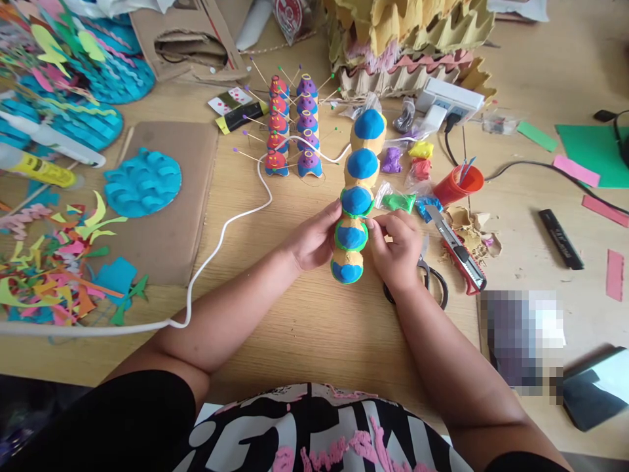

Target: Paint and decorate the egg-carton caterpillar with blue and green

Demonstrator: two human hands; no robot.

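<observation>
A strip of egg carton cups [362, 167] stands out from the tabletop in front of me. Each cup has a blue clay patch, and green trim edges the nearer cups. My left hand [314, 239] grips the strip by its left side, fingers partly hidden behind it. On the other side, my right hand [397, 246] pinches with thumb and forefinger at the green edge of a middle cup; whatever lies between the fingertips is too small to make out. Just beyond are bags of green clay [396, 198] and blue clay [426, 207].
Scissors [432, 282] lie under my right wrist, beside a red box cutter [459, 252]. A red cup [457, 185] and a power strip [449, 98] stand behind. Finished caterpillars [278, 128] with pins are at centre back. A white cable [223, 236] crosses the left; paper scraps [59, 275] lie there.
</observation>
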